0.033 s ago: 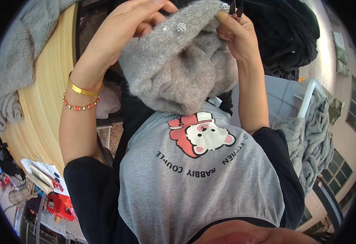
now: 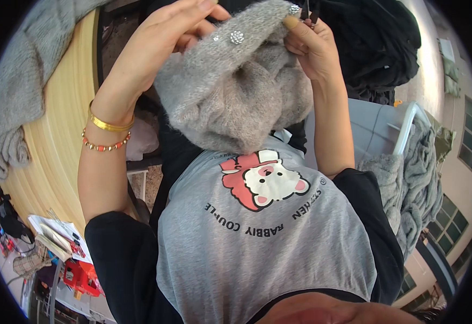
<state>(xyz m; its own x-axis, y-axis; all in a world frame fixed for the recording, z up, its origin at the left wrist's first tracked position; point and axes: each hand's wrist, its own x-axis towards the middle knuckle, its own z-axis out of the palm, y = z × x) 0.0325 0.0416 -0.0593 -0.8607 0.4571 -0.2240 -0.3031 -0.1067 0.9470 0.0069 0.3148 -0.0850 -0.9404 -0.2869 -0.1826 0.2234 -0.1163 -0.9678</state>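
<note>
A fuzzy grey knit garment [image 2: 236,102] hangs bunched in front of my chest, with shiny, sparkly round buttons [image 2: 237,37] along its upper band. At the band's left side my left hand [image 2: 176,32] has its fingers curled at the knit; some fingertips are hidden behind it. My right hand [image 2: 314,46] pinches the band's right end between thumb and fingers, beside another sparkly button [image 2: 293,9]. Dark narrow blades, like thread snips [image 2: 314,15], stick up from the same hand; their handles are mostly hidden.
To the left, a light wooden table [image 2: 68,102] bears another grey knit [image 2: 17,65]. Black cloth [image 2: 371,43] is piled beyond my right hand. A grey plastic bin [image 2: 349,127] at the right has grey knits [image 2: 411,183] over its edge. A red container [image 2: 79,278] is lower left.
Both hands and the garment have shifted very slightly left in the view. The grip on the knit looks the same.
</note>
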